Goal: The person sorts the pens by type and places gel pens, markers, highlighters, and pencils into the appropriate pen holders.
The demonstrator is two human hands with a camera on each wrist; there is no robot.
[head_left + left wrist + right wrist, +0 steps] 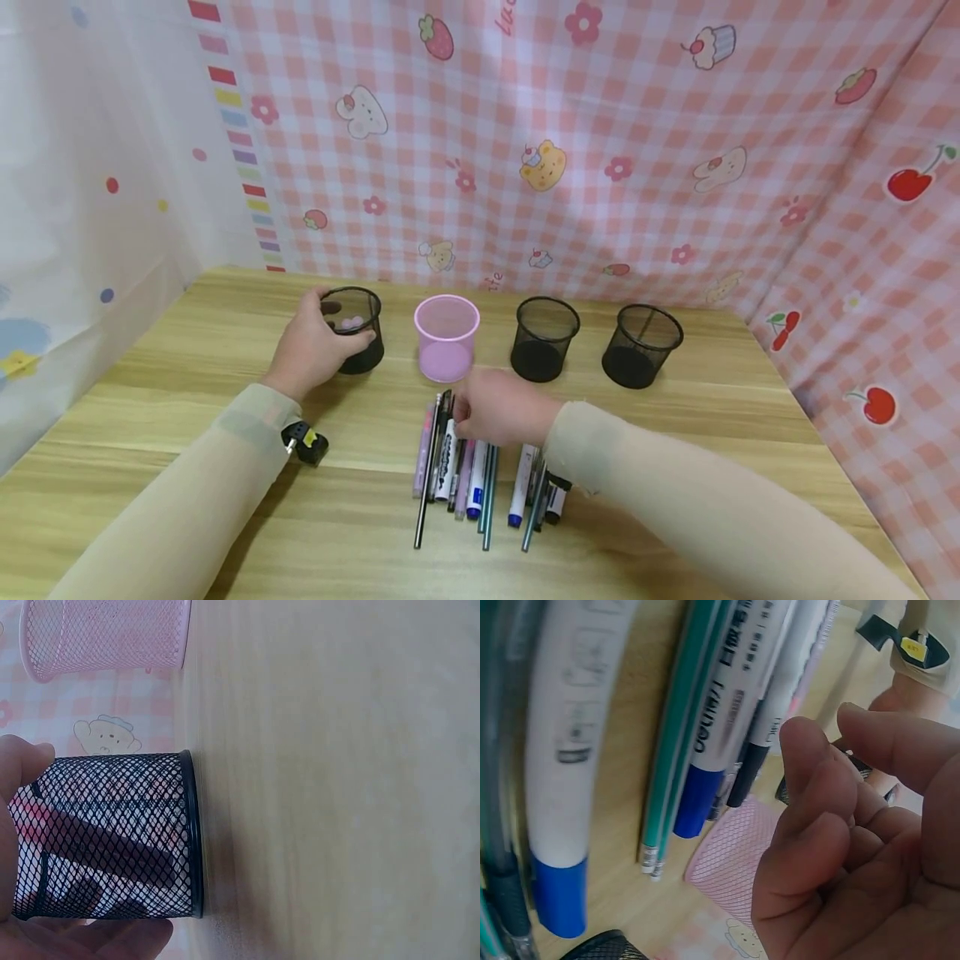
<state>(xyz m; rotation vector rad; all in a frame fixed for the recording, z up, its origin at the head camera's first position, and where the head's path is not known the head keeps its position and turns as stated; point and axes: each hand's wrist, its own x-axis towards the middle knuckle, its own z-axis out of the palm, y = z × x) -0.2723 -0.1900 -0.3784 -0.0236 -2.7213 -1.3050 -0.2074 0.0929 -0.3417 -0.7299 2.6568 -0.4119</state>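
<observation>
My left hand [311, 346] grips the leftmost black mesh pen cup [365, 354], fingers and thumb round its sides. Through the mesh in the left wrist view shows a slim pen-like stick [112, 851], pinkish at one end, leaning inside. My right hand [506, 408] is over the upper ends of a row of pens, beside a whiteboard marker [446, 462] with a black cap. In the right wrist view its fingers are loosely bent, thumb and forefinger close together, with nothing seen between them. Green pencils [676, 742] and a blue-capped whiteboard marker [712, 742] lie alongside.
A pink mesh cup [447, 340] and two black mesh cups [542, 362] [632, 367] stand along the back of the wooden table [360, 517]. Another blue-capped marker [522, 487] and dark pencils lie under my right wrist. A checked pink cloth [495, 208] hangs behind.
</observation>
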